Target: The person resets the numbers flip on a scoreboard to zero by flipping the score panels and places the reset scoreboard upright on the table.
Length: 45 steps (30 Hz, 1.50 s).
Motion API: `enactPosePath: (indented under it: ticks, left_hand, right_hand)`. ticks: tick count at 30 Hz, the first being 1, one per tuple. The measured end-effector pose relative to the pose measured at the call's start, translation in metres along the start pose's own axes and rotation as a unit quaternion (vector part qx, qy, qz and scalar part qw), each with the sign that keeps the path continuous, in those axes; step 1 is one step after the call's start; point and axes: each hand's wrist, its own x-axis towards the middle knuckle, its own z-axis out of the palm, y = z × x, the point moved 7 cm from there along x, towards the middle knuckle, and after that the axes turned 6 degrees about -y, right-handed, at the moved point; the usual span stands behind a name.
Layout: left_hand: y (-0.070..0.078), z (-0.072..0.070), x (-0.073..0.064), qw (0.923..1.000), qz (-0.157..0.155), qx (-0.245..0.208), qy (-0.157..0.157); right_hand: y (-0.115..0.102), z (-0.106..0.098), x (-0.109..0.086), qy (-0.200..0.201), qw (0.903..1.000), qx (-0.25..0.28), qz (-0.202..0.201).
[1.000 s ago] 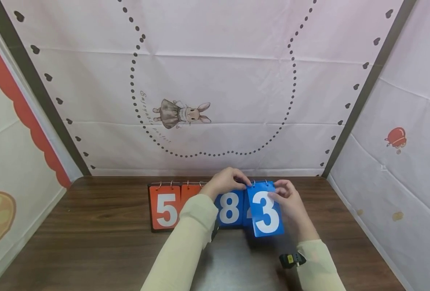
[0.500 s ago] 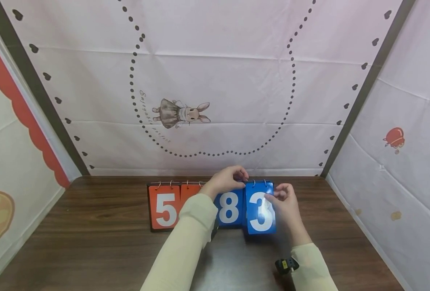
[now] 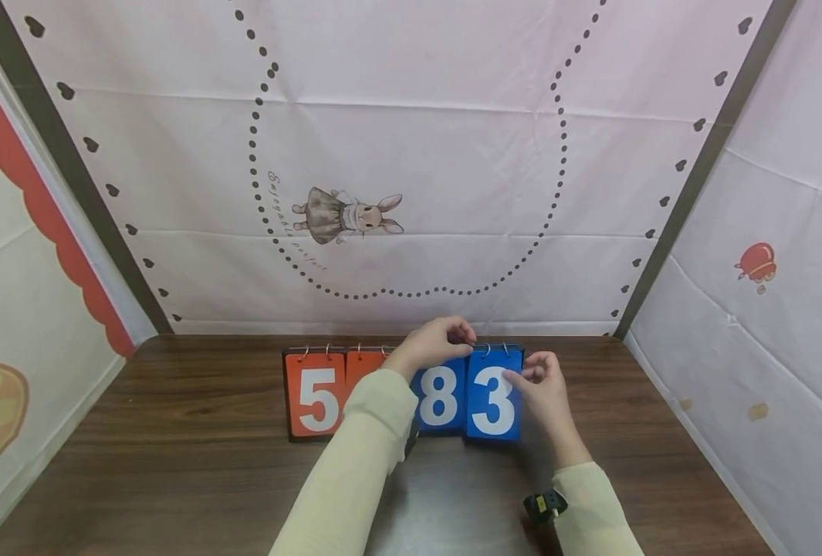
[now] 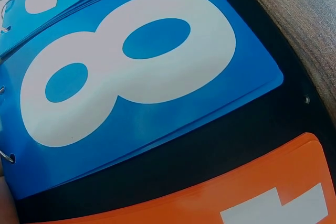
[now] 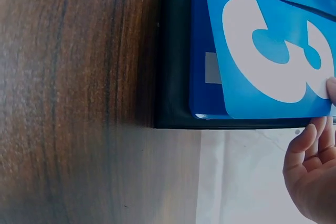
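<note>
Right hand [image 3: 549,392] pinching glossy blue rectangular card with white 3 [image 3: 494,401]

The card is sitting right of centre in the head view, thumb pressing its face, fingers curling by its side edge. The left hand [image 3: 427,346] is gripping the black flip board's [image 5: 176,77] top edge. Turning is judged nearly complete: the card is hanging from metal rings [image 3: 488,350] but not yet lying flush, a darker blue card [image 5: 202,30] protruding beneath (right-wrist view). Its upper surface is appearing smooth.

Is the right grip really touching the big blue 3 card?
Touching. The right wrist view shows the right grip with its thumb lying on the face of the blue 3 card.
</note>
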Motion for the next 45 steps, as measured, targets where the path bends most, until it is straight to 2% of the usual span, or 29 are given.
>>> enactPosePath:
  ticks: [12,14,18,21,23,25,27,29,30,32,34,45]
  left_hand:
    - [-0.001,0.0,0.001,0.9999,0.0,-0.008,-0.011]
    - [-0.001,0.0,0.002,0.9999,0.001,-0.012,-0.012]
    - [0.0,-0.001,0.004,0.9999,-0.011,-0.009,-0.007]
    - [0.0,-0.002,0.007,0.9989,-0.042,0.02,0.002]
    - [-0.001,0.0,0.009,0.9961,-0.069,0.056,-0.003]
    - [-0.002,0.003,0.01,0.9908,-0.096,0.093,-0.021]
    - [-0.003,0.007,0.009,0.9848,-0.119,0.119,-0.043]
    - [-0.004,0.009,0.008,0.9798,-0.141,0.129,-0.058]
    - [-0.004,0.009,0.007,0.9777,-0.151,0.133,-0.061]
    - [-0.005,0.009,0.006,0.9751,-0.164,0.134,-0.066]
    - [-0.006,0.008,0.005,0.9736,-0.172,0.134,-0.069]
    - [-0.006,0.011,0.011,0.9789,-0.151,0.107,-0.086]
  right_hand:
    - [0.001,-0.001,0.001,0.004,0.9985,-0.053,0.009]
    - [-0.001,-0.003,0.002,-0.005,0.9986,-0.051,0.013]
    - [-0.016,-0.012,0.01,-0.024,0.9997,-0.003,0.0]
    - [-0.031,-0.017,0.028,-0.063,0.9977,-0.017,-0.017]
    - [-0.035,-0.012,0.041,-0.112,0.9913,-0.067,-0.016]
    - [-0.032,-0.004,0.049,-0.176,0.9787,-0.105,0.002]
    - [-0.022,0.004,0.053,-0.234,0.9649,-0.11,0.046]
    - [-0.012,0.009,0.054,-0.273,0.9522,-0.103,0.091]
    - [-0.009,0.011,0.054,-0.285,0.9484,-0.096,0.1]
    - [-0.003,0.013,0.054,-0.294,0.945,-0.088,0.113]
    - [-0.002,0.015,0.055,-0.296,0.9456,-0.086,0.105]
    - [-0.002,0.012,0.058,-0.281,0.9513,-0.09,0.089]
